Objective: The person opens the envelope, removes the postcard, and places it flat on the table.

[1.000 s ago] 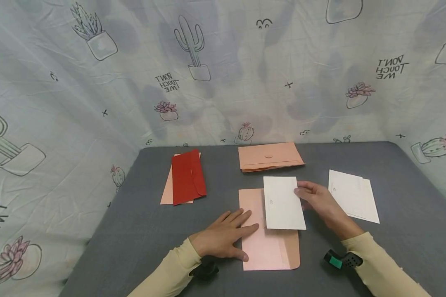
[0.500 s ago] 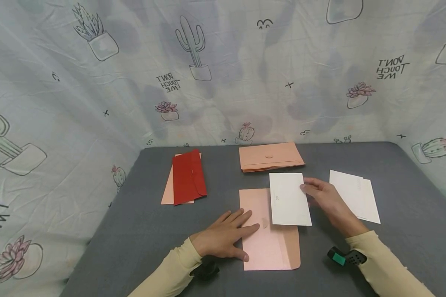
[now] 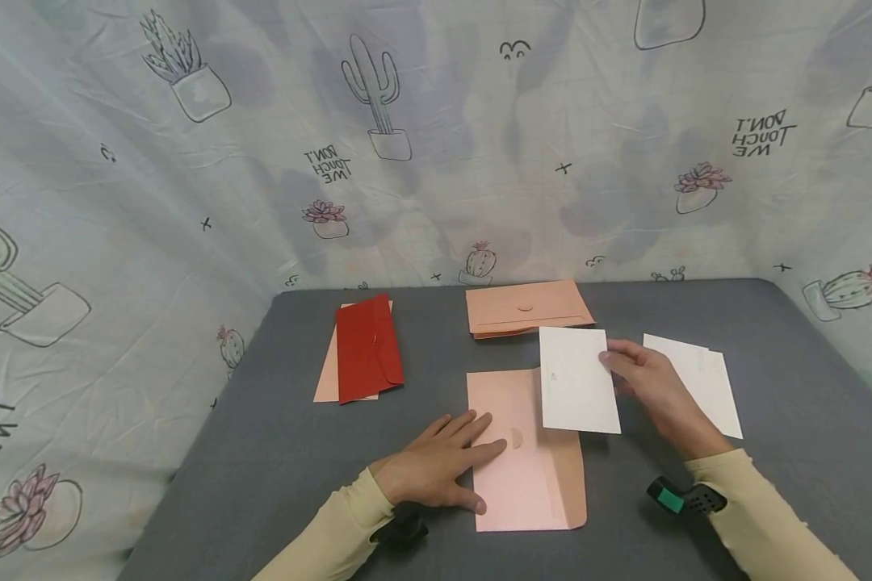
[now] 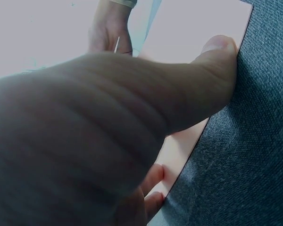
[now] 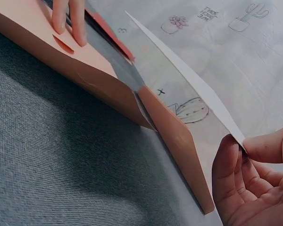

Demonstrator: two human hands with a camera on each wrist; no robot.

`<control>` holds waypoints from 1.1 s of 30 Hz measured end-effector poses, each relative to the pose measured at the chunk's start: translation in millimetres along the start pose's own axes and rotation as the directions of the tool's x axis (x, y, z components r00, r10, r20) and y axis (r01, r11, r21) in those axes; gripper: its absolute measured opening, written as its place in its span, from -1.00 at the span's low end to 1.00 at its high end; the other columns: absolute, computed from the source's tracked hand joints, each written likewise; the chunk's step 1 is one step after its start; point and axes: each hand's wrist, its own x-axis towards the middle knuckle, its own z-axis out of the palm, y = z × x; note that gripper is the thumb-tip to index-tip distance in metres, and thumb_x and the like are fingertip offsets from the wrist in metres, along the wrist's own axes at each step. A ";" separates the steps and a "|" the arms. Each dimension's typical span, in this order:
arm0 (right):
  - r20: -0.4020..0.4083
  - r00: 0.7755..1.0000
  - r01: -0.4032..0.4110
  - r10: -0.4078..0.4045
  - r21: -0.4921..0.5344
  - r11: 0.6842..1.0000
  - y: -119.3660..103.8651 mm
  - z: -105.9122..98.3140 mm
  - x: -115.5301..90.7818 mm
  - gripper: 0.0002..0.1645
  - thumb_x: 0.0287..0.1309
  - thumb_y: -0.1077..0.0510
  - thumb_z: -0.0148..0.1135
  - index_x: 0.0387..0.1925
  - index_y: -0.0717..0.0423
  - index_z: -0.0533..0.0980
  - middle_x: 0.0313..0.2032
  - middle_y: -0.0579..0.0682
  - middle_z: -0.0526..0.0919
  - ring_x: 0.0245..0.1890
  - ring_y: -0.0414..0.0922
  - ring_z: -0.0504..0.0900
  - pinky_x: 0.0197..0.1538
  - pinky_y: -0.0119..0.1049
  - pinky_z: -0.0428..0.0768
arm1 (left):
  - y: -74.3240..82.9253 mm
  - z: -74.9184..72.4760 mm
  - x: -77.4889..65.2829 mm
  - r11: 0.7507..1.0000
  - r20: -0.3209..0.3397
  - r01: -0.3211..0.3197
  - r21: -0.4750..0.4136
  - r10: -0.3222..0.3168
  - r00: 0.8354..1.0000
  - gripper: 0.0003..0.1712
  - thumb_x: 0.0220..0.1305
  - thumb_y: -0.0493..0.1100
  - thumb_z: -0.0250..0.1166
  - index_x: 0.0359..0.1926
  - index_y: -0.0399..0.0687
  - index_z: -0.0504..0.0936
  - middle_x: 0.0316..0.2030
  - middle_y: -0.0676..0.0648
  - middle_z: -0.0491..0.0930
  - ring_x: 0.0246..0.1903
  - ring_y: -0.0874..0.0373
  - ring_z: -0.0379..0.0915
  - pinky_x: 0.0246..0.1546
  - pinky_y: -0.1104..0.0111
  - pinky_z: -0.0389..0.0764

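A pink envelope (image 3: 512, 476) lies on the grey table with its flap (image 3: 568, 476) folded out to the right. My left hand (image 3: 443, 464) rests flat on its left side, fingers spread; in the left wrist view the thumb (image 4: 219, 47) lies along the envelope's edge. Between thumb and fingers my right hand (image 3: 650, 379) pinches the right edge of a white card (image 3: 577, 379), raised over the envelope's upper right part. The right wrist view shows the card (image 5: 193, 84) almost edge-on, apart from the envelope (image 5: 104, 89) below it.
White cards (image 3: 698, 371) lie at the right, partly behind my right hand. A stack of pink envelopes (image 3: 526, 307) sits at the back middle. At the left, a red envelope (image 3: 366, 347) covers part of a pink one (image 3: 327, 375). A patterned cloth (image 3: 436, 121) hangs behind the table.
My right hand has moved right and slightly away from me with the white card, uncovering more of the pink envelope. The left hand has stayed in place.
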 end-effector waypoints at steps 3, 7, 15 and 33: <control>-0.011 1.000 0.004 -0.004 -0.009 1.000 0.4 -1.1 0.6 -0.31 0.53 -0.08 0.00 0.42 0.33 0.29 0.21 0.25 0.57 -0.18 -0.50 0.55 -0.10 -0.38 0.62 | 0.0 -0.2 -0.3 1.000 0.000 0.001 0.002 -0.001 1.000 0.02 0.16 0.25 0.44 0.57 0.40 0.15 0.64 0.03 -0.10 0.64 0.03 -0.24 0.58 -0.05 -0.06; -0.020 1.000 0.004 -0.004 -0.018 1.000 1.1 -2.1 1.3 -0.31 0.54 -0.09 -0.03 0.43 0.33 0.27 0.25 0.32 0.52 -0.16 -0.48 0.54 -0.12 -0.41 0.62 | 0.0 -0.7 -0.2 1.000 0.003 0.003 -0.001 -0.003 1.000 0.02 0.16 0.26 0.44 0.57 0.40 0.14 0.64 0.03 -0.10 0.64 0.03 -0.24 0.59 -0.05 -0.07; -0.031 0.999 0.006 -0.007 -0.023 1.000 1.0 -7.0 0.7 -0.29 0.54 -0.12 -0.06 0.43 0.32 0.27 0.26 0.32 0.49 -0.14 -0.45 0.52 -0.14 -0.43 0.63 | 0.0 -0.9 -0.3 1.000 0.004 0.001 -0.001 -0.001 1.000 0.01 0.17 0.26 0.43 0.57 0.40 0.15 0.64 0.03 -0.09 0.64 0.03 -0.24 0.59 -0.05 -0.08; -0.064 0.996 -0.065 0.065 0.010 0.998 9.2 -21.2 5.7 -0.23 0.55 -0.18 -0.14 0.48 0.30 0.19 0.33 0.25 0.39 -0.05 -0.32 0.48 -0.04 -0.47 0.57 | -1.8 0.7 -0.2 1.000 0.005 -0.002 -0.013 0.002 1.000 0.01 0.18 0.25 0.43 0.57 0.40 0.14 0.64 0.03 -0.10 0.64 0.01 -0.25 0.59 -0.06 -0.08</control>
